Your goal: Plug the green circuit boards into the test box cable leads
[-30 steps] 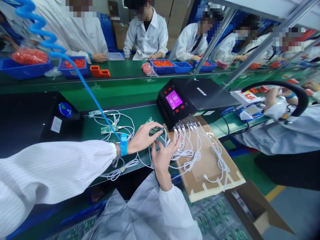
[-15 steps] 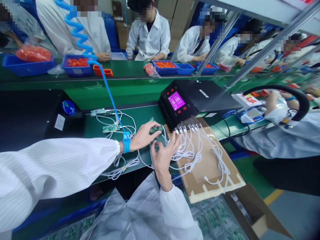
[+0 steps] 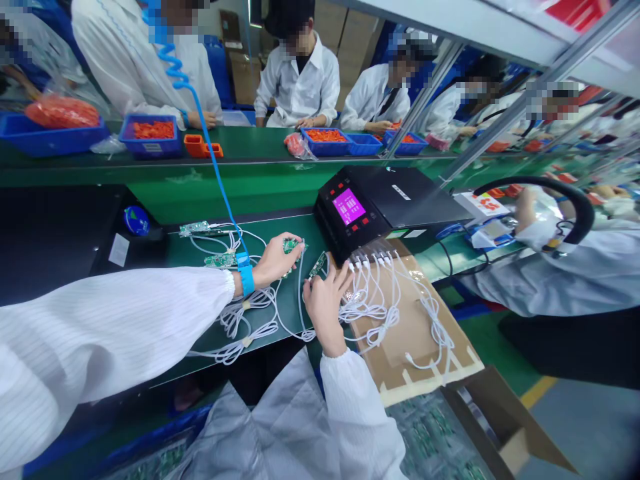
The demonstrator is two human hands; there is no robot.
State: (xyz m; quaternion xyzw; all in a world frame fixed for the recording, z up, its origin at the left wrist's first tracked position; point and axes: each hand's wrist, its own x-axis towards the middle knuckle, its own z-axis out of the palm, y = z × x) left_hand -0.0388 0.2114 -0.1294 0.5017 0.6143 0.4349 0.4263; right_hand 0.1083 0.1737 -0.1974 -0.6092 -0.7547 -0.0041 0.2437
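Note:
My left hand (image 3: 274, 261), with a blue strap at the wrist, pinches a green circuit board (image 3: 292, 246) above the bench mat. Close to its right, my right hand (image 3: 325, 303) has its thumb and index finger at the lower end of another narrow circuit board (image 3: 317, 265); the exact grip is partly hidden by the fingers. White cables (image 3: 301, 293) run down between the two hands. Two more boards, an upper one (image 3: 194, 229) and a lower one (image 3: 220, 260), lie on the mat to the left with bundled white cables (image 3: 250, 307).
A black tester (image 3: 395, 207) with a lit purple screen stands beyond my right hand. White plugs line its front above a cardboard sheet (image 3: 415, 333). A black box (image 3: 60, 247) is at the left. Co-workers sit behind blue bins (image 3: 327, 148) of orange parts.
My left hand has moved left, away from my right hand, with a circuit board in its fingers. The right hand stays nearly in place by the other board. The view shifts slightly.

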